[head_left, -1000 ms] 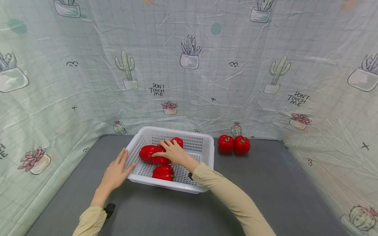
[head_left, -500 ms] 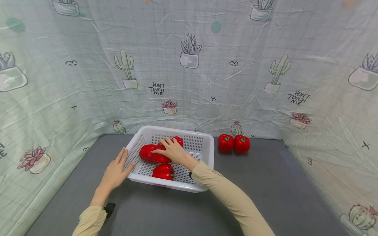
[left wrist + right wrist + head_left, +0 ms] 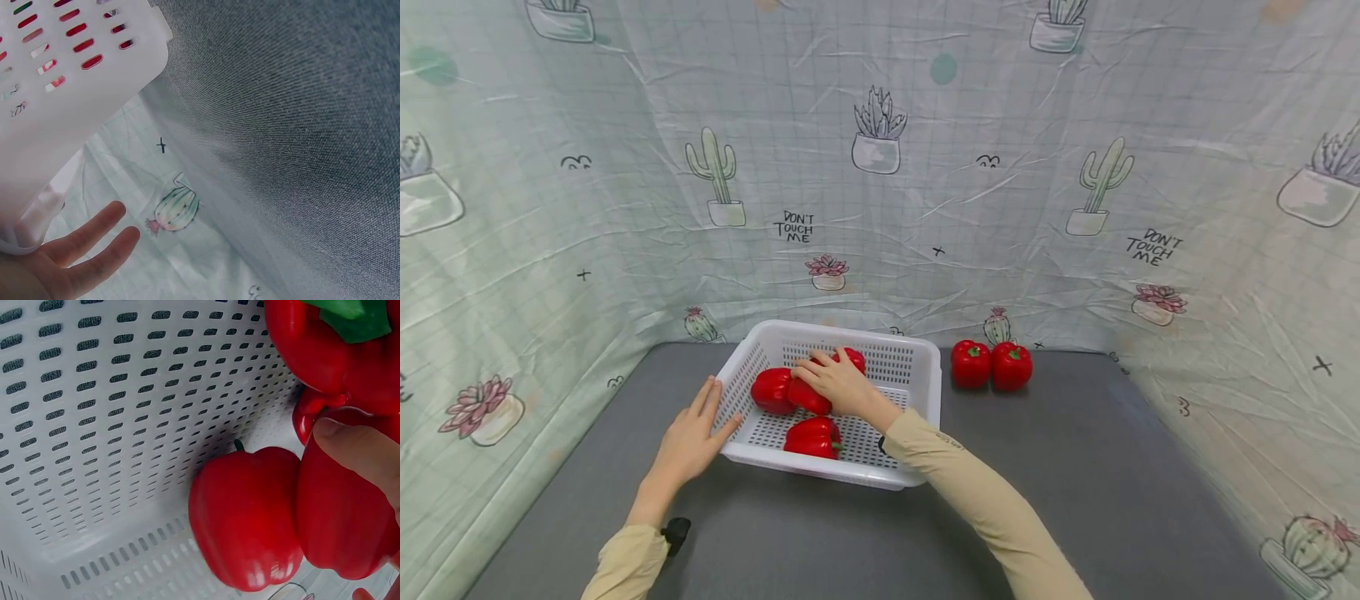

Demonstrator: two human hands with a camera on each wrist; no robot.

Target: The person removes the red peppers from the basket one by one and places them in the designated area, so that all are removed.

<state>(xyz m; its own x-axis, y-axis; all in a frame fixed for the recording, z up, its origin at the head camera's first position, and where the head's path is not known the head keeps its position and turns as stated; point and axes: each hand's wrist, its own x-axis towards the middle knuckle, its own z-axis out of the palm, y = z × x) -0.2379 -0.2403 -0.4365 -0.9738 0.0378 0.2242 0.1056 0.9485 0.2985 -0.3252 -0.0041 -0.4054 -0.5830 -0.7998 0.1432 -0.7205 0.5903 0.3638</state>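
Observation:
A white perforated basket (image 3: 865, 479) holds several red bell peppers. My right hand (image 3: 841, 385) reaches into it and grips a pepper (image 3: 808, 397) in the middle; in the right wrist view the thumb lies on that pepper (image 3: 344, 506). Against it sits another pepper (image 3: 772, 391) on the left, one (image 3: 852, 358) shows behind the hand, and one (image 3: 812, 438) lies on its side near the front wall. My left hand (image 3: 688, 442) rests with extended fingers on the basket's left rim; in the left wrist view two fingers of the hand (image 3: 81, 256) show beside the basket wall (image 3: 56, 137).
Two red peppers (image 3: 971, 365) (image 3: 1011, 367) stand side by side on the grey table (image 3: 1075, 467), right of the basket. A patterned cloth (image 3: 925, 208) hangs behind the table and along both sides.
In the basket, my right hand and the pepper under it have shifted and turned slightly. The left hand stays at the rim, and the head view has moved a little.

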